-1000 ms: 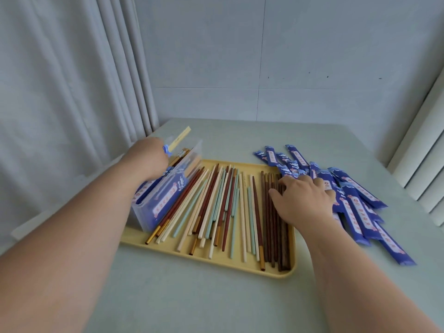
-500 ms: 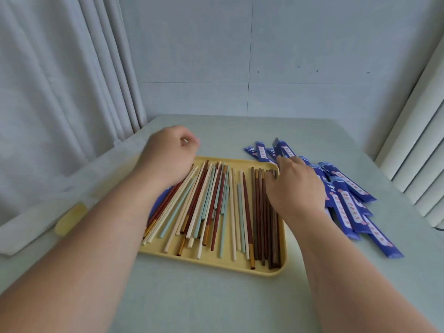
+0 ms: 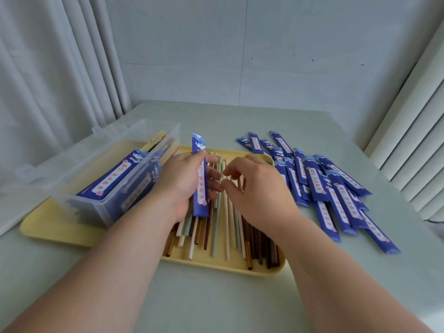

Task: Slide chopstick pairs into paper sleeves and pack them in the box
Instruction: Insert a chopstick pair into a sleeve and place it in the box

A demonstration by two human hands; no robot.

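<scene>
A pale green desk (image 3: 216, 296) fills a corner between white curtains (image 3: 60, 68) and a plain grey wall (image 3: 288, 39). On it lies a yellow tray (image 3: 60, 233) strewn with loose chopsticks (image 3: 227, 227) in cream, mint, red and dark brown. A clear plastic box (image 3: 101, 207) stands on the tray's left part, with sleeved pairs (image 3: 113, 174) already lying inside. A heap of empty blue paper sleeves (image 3: 336, 195) lies on the desk just right of the tray.

The left hand (image 3: 182, 181) grips one blue sleeve (image 3: 200, 200) lengthwise above the chopsticks, its far end pointing away. The right hand (image 3: 259, 191) hangs beside it with fingers curled down toward the sticks. Whether it pinches one I cannot tell.

The step in hand looks like picking a matching pair for the held sleeve. The sticks lie crossed and crowded, so the fingers may lift two of different colours, or drag a neighbour along. The sleeve's mouth is narrow and the paper soft, so a tip entering askew could crumple or tear it. A tight grip on the sleeve may also flatten its opening and block the sticks.
</scene>
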